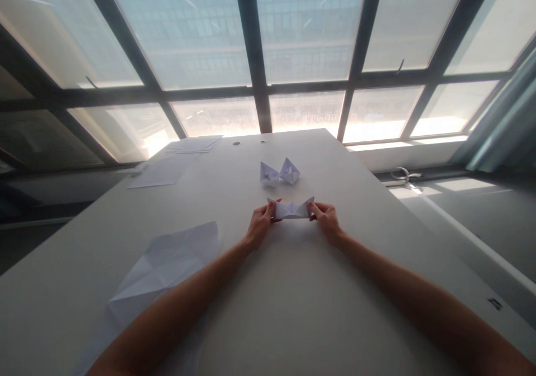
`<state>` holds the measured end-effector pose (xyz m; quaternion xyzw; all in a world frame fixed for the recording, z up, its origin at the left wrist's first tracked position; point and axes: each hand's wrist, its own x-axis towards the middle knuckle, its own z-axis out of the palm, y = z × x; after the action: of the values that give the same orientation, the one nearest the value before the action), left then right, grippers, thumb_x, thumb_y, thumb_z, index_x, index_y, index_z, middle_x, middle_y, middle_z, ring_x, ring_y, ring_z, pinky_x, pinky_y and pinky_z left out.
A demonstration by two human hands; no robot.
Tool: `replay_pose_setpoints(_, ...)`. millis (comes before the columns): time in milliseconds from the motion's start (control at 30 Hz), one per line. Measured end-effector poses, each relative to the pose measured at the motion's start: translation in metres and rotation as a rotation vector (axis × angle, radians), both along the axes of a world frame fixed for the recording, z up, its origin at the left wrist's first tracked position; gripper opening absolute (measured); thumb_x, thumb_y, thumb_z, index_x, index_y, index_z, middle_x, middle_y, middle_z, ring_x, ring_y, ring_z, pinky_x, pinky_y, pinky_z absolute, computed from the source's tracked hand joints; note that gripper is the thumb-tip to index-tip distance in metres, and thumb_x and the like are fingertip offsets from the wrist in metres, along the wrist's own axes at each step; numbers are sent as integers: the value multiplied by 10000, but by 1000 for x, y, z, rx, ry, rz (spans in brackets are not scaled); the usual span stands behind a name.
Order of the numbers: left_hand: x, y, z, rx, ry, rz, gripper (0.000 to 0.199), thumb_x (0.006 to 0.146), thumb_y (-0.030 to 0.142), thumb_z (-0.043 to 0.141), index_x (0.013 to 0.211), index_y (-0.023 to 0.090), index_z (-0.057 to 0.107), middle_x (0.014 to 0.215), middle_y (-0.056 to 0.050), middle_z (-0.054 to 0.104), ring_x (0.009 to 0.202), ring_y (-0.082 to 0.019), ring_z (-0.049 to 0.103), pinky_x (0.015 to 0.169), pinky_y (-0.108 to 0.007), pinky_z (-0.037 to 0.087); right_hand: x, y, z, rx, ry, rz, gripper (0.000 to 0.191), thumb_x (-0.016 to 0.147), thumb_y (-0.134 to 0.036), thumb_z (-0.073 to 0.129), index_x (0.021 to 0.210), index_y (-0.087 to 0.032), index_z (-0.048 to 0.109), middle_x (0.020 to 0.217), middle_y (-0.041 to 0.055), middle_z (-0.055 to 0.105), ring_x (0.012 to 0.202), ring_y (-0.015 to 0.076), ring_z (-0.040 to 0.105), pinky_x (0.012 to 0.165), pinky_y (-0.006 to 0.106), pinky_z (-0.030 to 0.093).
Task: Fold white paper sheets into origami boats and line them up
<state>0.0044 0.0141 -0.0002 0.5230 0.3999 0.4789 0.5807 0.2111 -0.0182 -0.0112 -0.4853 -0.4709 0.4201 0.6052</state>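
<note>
Between my two hands is a small white folded paper boat (292, 210), its pointed ends turned up and a peak in its middle. My left hand (262, 219) pinches its left end between thumb and fingers. At the opposite end, my right hand (325, 218) pinches the right tip the same way. Just beyond it, two finished-looking paper boats stand side by side on the table, a left paper boat (268, 175) and a right paper boat (289, 171), close together with their peaks up.
A creased sheet of paper (167, 264) lies beside my left forearm, which partly covers it. More flat white sheets (161, 170) rest at the far left of the white table (355, 286). Large windows (305, 29) rise behind. Cables (404, 176) sit beyond the right edge.
</note>
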Motion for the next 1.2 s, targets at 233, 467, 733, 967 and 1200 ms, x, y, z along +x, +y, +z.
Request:
replay_pose_setpoints(233,-3,10,-5,-150,-347,56,392,945,405,586,1185,103,653,1039,-112,695,898,-177,671,876,-359,552,2,3,0,-46,145,-70,403,678,-545,721,731,-147,692,746,56,674,666,161,596,627,294,513)
replay_pose_setpoints(467,-3,10,4,-228,-464,101,340,976,381,533,1176,127,640,990,-99,696,842,-170,684,859,-363,571,0,2,-1,-62,158,-39,346,664,-479,758,719,-144,693,694,44,671,644,163,626,676,325,551)
replay_pose_setpoints(733,-4,7,-2,-152,-382,-23,475,672,256,868,1077,108,668,1030,-101,708,976,-206,668,973,-362,497,-2,0,-1,-52,150,62,330,627,-436,801,717,-153,656,694,25,671,688,181,649,727,345,549)
replay_pose_setpoints(967,-2,4,1,-115,-259,2,463,610,316,893,971,114,685,936,-105,737,874,-220,690,851,-366,530,0,0,1,-38,-297,410,311,692,-432,732,750,-126,723,638,1,646,590,126,540,557,233,385)
replay_pose_setpoints(1200,10,-17,7,23,39,-103,440,619,379,874,942,115,736,915,-105,754,847,-246,696,810,-354,531,1,-4,-2,-39,-354,484,437,734,-559,680,687,-125,709,562,-20,540,528,106,431,494,225,298)
